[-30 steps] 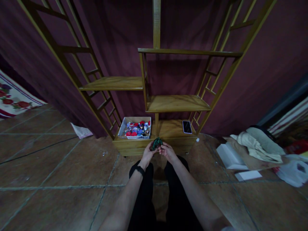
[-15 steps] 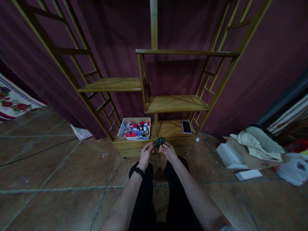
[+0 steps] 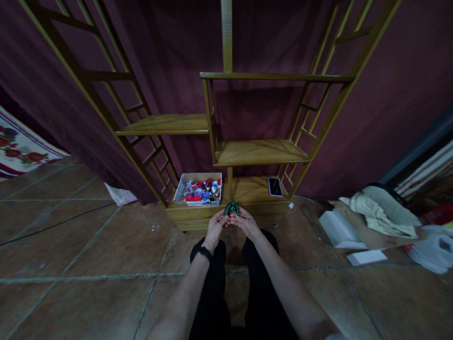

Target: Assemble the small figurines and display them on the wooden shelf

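Note:
Between both my hands is a small dark green, shiny, arched thing [image 3: 232, 206], curved like a horseshoe; its kind is too small to make out. My left hand [image 3: 216, 225] pinches its left end, with the fingers closed. At the other end, the closed fingers of my right hand [image 3: 247, 224] grip it too. The fingertips of the two hands nearly meet below the arch. Just beyond my left hand stands an open cardboard box [image 3: 180, 190] filled with small red, blue and white items, on the lowest level of the wooden shelf unit [image 3: 260, 208].
A phone [image 3: 275, 187] lies on the lowest shelf at the right. Boards of the unit jut out above, including the middle shelf [image 3: 262, 152]. A white box [image 3: 341, 230], cloths [image 3: 380, 212] and a plastic bag [image 3: 433, 250] lie on the right floor. A cable [image 3: 56, 224] runs at left.
My left hand has come in to the right and now grips the green thing as well. The green thing has turned into a more open arch between both hands.

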### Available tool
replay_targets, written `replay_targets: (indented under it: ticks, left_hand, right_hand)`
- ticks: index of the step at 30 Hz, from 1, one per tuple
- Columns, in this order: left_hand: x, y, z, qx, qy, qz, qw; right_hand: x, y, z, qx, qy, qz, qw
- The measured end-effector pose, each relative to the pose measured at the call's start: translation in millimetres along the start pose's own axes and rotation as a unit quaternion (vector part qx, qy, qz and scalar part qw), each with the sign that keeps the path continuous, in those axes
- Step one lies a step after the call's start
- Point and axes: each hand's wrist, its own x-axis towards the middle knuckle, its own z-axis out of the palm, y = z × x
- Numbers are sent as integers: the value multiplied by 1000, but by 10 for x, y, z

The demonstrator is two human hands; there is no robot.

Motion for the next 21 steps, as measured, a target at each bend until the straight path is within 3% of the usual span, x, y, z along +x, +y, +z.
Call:
replay_targets:
  ticks: [21]
  left_hand:
    - [31, -29, -69, -30, -35, -26, 999]
  right_hand:
    - [-23, -31, -15, -40, 41, 25, 998]
